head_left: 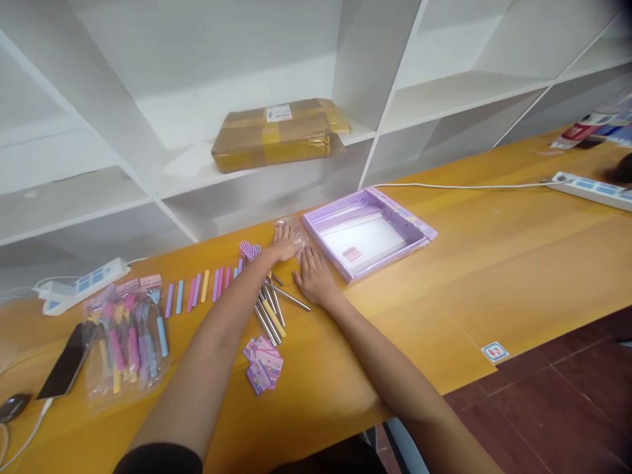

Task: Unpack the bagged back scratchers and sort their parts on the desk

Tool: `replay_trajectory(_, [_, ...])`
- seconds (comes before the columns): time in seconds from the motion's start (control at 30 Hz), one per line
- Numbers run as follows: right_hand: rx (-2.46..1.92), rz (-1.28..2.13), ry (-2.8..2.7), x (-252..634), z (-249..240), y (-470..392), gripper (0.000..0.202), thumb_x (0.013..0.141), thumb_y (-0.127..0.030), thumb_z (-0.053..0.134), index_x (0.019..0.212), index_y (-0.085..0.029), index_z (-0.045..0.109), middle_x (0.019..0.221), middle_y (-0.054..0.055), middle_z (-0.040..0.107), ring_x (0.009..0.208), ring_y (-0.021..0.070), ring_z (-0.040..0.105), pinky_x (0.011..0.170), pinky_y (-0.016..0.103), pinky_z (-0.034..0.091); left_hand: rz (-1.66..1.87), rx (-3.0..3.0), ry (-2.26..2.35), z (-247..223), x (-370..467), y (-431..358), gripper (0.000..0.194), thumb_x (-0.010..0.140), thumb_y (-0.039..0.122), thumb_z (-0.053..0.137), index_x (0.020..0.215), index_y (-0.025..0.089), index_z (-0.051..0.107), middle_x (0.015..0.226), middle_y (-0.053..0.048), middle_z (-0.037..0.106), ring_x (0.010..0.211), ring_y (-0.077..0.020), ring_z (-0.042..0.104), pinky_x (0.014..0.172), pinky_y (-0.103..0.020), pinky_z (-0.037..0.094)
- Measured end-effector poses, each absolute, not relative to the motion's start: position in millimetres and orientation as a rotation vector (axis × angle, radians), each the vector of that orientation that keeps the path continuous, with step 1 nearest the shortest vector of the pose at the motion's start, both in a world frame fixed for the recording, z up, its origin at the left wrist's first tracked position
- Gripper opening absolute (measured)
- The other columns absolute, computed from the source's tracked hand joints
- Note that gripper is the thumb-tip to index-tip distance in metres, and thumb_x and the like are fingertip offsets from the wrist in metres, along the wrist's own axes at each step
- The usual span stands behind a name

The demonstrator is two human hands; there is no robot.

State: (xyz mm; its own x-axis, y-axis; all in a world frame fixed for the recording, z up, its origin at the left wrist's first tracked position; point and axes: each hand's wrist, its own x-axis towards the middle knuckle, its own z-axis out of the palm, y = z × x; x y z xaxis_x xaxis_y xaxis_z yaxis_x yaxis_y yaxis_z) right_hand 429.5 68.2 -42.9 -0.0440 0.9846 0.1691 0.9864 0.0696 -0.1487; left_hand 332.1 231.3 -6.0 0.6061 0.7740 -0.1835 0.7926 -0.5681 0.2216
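My left hand (284, 243) lies flat on clear plastic wrapping (299, 232) at the table's back edge, its fingers stretched out. Just below and to the right, my right hand (316, 279) rests with fingers extended at the lower edge of that plastic. A shallow purple box (395, 253) stands right of both hands. Beneath and beside my left forearm are metal rods (276, 304), a yellow handle sleeve (274, 318) and hand-shaped pink and purple heads (249, 250). Coloured sleeves (204, 286) stand in a row left of the forearm.
Small purple printed cards (264, 363) lie near the front. At left are bagged back scratchers (131, 342), a phone (68, 362), a mouse (14, 407) and a power strip (86, 284). A taped carton (276, 135) sits on the shelf. Another power strip (592, 189) lies far right.
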Motion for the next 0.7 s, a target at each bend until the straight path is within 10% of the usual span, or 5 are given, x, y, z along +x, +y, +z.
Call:
replay_trajectory(0.2, [-2.016,-0.135,-2.015,422,-44,62,0.072,0.110,-0.039,0.040,0.160,0.013,0.039,0.170,0.034,0.036,0.161,0.0446,0.027,0.128,0.055,0.025,0.313,2.618,1.151,42,281,182,0.083,0.108,0.048,0.039,0.173,0.007,0.007,0.182,-0.022,0.001,0.170,-0.0342,-0.004,0.137,-0.054,0.005])
replay_trajectory(0.43, [-1.834,-0.168,-1.927,419,-14,56,0.048,0.106,-0.018,0.040,0.147,-0.001,0.058,0.158,0.028,0.053,0.153,0.0403,0.037,0.122,0.052,0.032,0.889,2.567,1.428,42,106,80,0.054,0.109,0.035,0.043,0.159,0.018,0.040,0.160,-0.020,0.049,0.152,-0.0343,0.041,0.129,-0.059,0.030])
replay_trajectory(0.57, [-1.810,0.079,-2.047,396,3,41,0.044,0.113,-0.037,0.038,0.134,-0.010,0.066,0.128,0.020,0.069,0.114,0.0320,0.063,0.103,0.041,0.046,0.832,2.406,1.638,7,47,35,0.037,0.099,0.022,0.050,0.135,0.017,0.059,0.133,-0.019,0.064,0.131,-0.0348,0.059,0.117,-0.059,0.045])
replay_trajectory(0.7, [-1.857,0.086,-2.171,353,-3,28,0.078,0.106,-0.070,0.047,0.145,-0.003,0.056,0.128,0.024,0.066,0.119,0.0372,0.059,0.104,0.044,0.045,0.683,2.189,1.511,-17,66,1,0.033,0.098,0.018,0.052,0.130,0.020,0.059,0.126,-0.013,0.069,0.115,-0.0276,0.068,0.106,-0.049,0.055])
